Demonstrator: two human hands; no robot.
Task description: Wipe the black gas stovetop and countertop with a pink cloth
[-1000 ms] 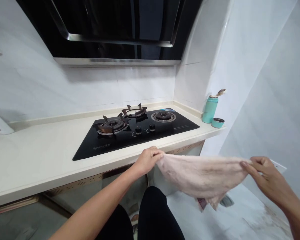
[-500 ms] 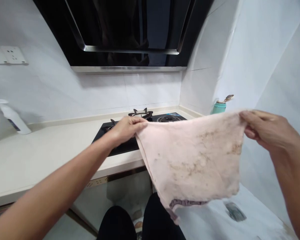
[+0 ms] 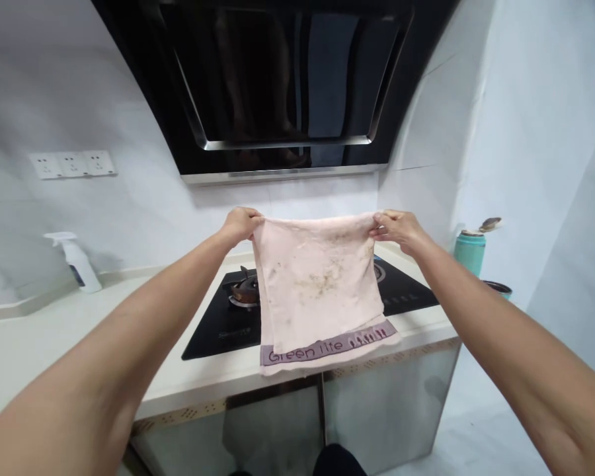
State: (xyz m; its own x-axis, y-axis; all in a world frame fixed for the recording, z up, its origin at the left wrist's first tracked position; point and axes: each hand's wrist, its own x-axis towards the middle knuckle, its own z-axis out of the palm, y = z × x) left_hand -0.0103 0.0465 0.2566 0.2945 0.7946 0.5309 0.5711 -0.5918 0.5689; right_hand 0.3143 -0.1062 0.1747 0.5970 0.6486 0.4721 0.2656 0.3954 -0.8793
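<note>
A pale pink towel (image 3: 317, 291) with brown stains and a purple band reading "Green life" hangs folded over in front of me. My left hand (image 3: 240, 225) pinches its upper left corner and my right hand (image 3: 396, 228) pinches its upper right corner, both arms stretched out. The towel hangs above the black gas hob (image 3: 218, 327) set in the cream counter (image 3: 54, 344), hiding most of the burners.
A black range hood (image 3: 282, 86) slopes overhead. A white spray bottle (image 3: 77, 261) stands at the back left below wall sockets (image 3: 72, 164). A teal flask (image 3: 469, 251) and its cup (image 3: 498, 289) sit at the counter's right end beside the white wall.
Both hands have lifted the towel from waist height and carried it forward over the hob. The hands have come closer together and the towel now hangs doubled over.
</note>
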